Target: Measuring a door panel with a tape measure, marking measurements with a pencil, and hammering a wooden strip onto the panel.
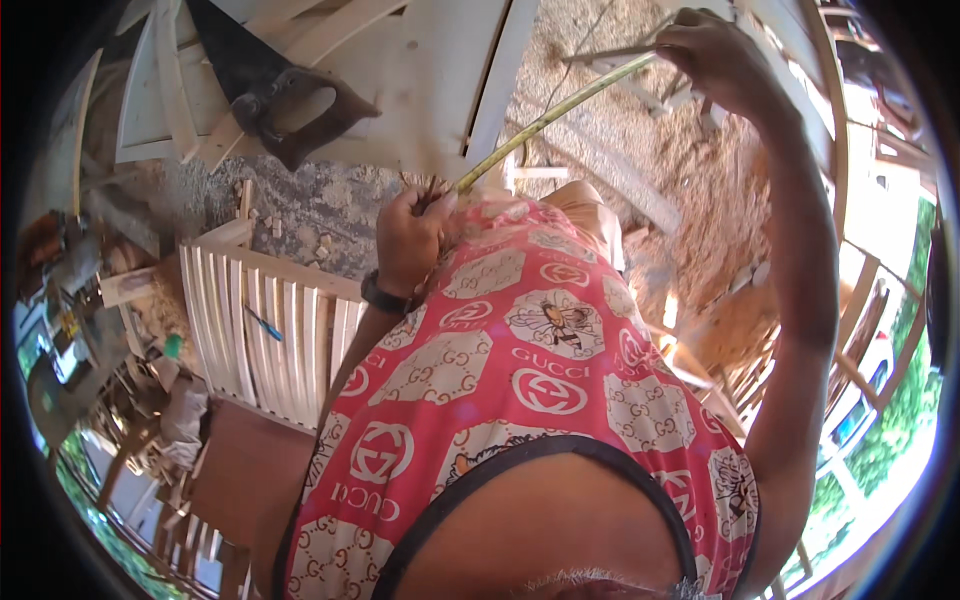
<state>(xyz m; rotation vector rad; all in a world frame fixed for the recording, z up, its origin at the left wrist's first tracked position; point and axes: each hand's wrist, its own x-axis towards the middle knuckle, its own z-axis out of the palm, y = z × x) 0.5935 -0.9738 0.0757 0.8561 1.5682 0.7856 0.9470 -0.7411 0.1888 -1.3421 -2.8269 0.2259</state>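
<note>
Red shirt (pixel 500 345), tape (pixel 551 119) (ends hidden)

Pale lettering (pixel 551 364) — across the red shirt (pixel 500 405)

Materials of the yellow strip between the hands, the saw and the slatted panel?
Yellow strip: probably coated steel tape; thin, dark-marked, straight between left hand and right hand.
Saw blade: likely steel; dark, dull.
Saw handle: smooth-looking brown, wood or plastic; can't tell.
Slatted panel: apparently bare wood; pale, unpainted-looking strips.
</note>
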